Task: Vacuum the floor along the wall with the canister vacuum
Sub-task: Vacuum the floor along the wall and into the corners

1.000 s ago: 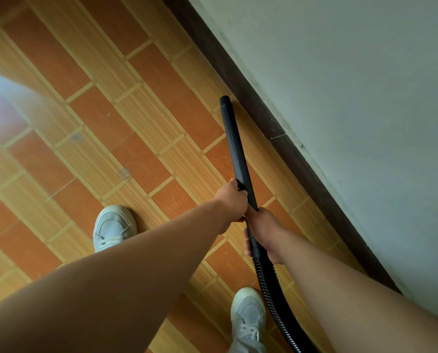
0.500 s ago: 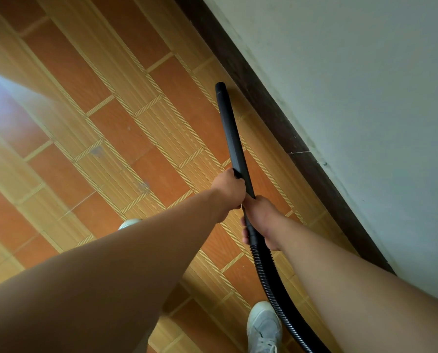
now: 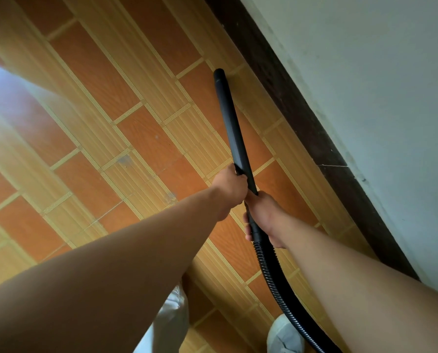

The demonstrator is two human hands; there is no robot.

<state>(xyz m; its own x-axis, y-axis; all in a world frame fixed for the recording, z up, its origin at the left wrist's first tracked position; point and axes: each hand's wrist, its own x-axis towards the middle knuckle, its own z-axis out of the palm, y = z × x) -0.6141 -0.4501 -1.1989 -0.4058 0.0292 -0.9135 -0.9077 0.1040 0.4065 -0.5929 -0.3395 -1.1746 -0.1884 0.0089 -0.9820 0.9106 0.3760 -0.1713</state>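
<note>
Two grips suit it: left hand (image 3: 232,186) clamped round the rigid, probably light wand (image 3: 229,118), right hand (image 3: 263,217) clamped at its joint with the flexible ribbed hose (image 3: 276,284).

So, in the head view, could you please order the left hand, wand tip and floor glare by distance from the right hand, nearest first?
1. Left hand: just ahead of the right hand on the wand.
2. Wand tip: ahead, by the baseboard.
3. Floor glare: far left.
</note>
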